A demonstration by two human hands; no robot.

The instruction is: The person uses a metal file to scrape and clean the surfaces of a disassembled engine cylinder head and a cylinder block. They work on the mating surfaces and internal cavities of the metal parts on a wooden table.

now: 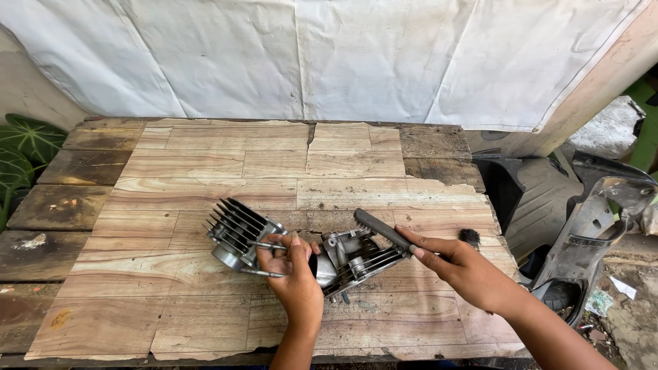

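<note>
Near the front edge of the wooden tabletop (205,274), the left hand (296,274) is clenched around the middle of a small engine assembly, where a finned grey cylinder (240,229) joins the cylinder head (353,257) by long metal studs. Right of the cylinder head, the right hand (466,270) is closed on a dark flat tool (384,229), probably a file or brush handle, its free end lying over the top of the head; a tuft of black bristles (469,236) shows just behind the knuckles. Judging by the gap and bare studs between them, the two engine parts are partly separated, not yet fully apart. Beyond the cylinder the boards lie bare up to a white cloth (308,55) hung behind. Far right of the head, black plastic body panels (582,219) rest on the ground.
</note>
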